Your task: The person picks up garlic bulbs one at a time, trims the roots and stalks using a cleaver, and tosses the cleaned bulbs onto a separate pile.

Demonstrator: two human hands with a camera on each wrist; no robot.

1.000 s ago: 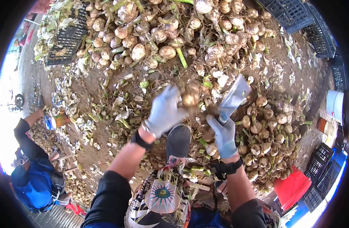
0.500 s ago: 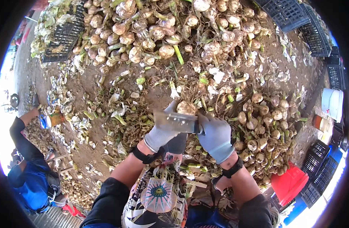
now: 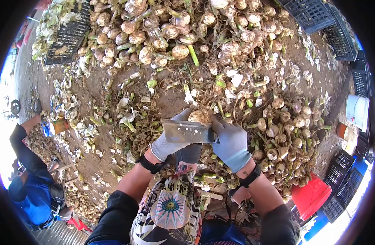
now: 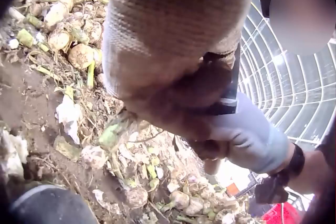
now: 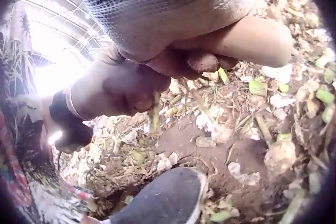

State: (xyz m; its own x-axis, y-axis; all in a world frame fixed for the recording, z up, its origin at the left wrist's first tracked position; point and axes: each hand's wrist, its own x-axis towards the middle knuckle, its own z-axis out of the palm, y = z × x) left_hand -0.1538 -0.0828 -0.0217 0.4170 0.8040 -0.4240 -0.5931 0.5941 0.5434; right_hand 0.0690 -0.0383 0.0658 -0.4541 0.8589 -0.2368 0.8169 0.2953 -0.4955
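Both hands wear pale knit gloves and are close together above the person's shoe (image 3: pixel 189 154). The left hand (image 3: pixel 166 148) holds a garlic bulb (image 3: pixel 199 116), its fingers partly hidden behind the blade. A broad knife (image 3: pixel 186 133), its blade specked with white bits, lies across in front of the bulb. The right hand (image 3: pixel 231 143) grips the knife's handle (image 5: pixel 260 40), whose pale end sticks out of the fist in the right wrist view. In the left wrist view the left glove (image 4: pixel 173 29) covers most of the bulb.
A large heap of garlic (image 3: pixel 171 32) lies ahead, a smaller pile (image 3: pixel 287 130) at the right. Cut stems and skins litter the soil. Black crates (image 3: pixel 308 16), a white bucket (image 3: pixel 357 112) and a red bucket (image 3: pixel 311 197) stand rightward. Another person (image 3: pixel 36 196) sits at left.
The knife, earlier raised at the right, has swung leftward to lie before the bulb. Both hands have come together nearer the body, the left bringing the bulb. Only slight shifts show since half a second ago.
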